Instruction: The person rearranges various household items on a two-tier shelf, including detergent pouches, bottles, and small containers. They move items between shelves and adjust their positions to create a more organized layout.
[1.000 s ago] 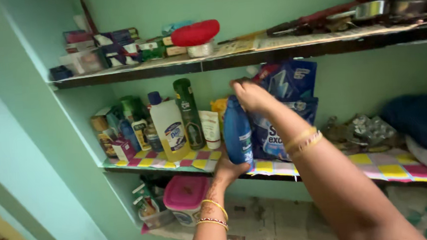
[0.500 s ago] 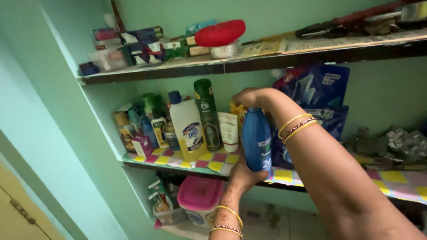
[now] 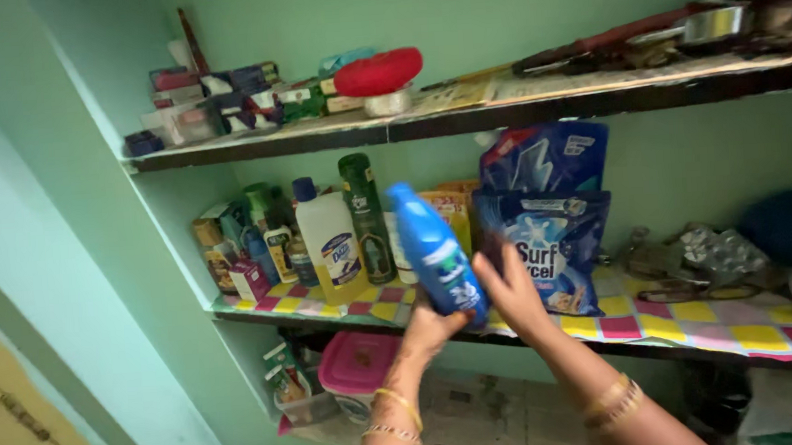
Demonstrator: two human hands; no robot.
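The blue bottle (image 3: 434, 252) tilts in front of the checkered middle shelf (image 3: 695, 319), cap up-left, base down-right. The left hand (image 3: 425, 326) grips its base from below; the right hand (image 3: 510, 289) touches it, fingers spread.

A blue bottle (image 3: 434, 252) with a blue-green label tilts between both hands. Just right stand two blue pouches (image 3: 547, 213); left, a yellow bottle (image 3: 331, 245) and a green can (image 3: 366, 220).
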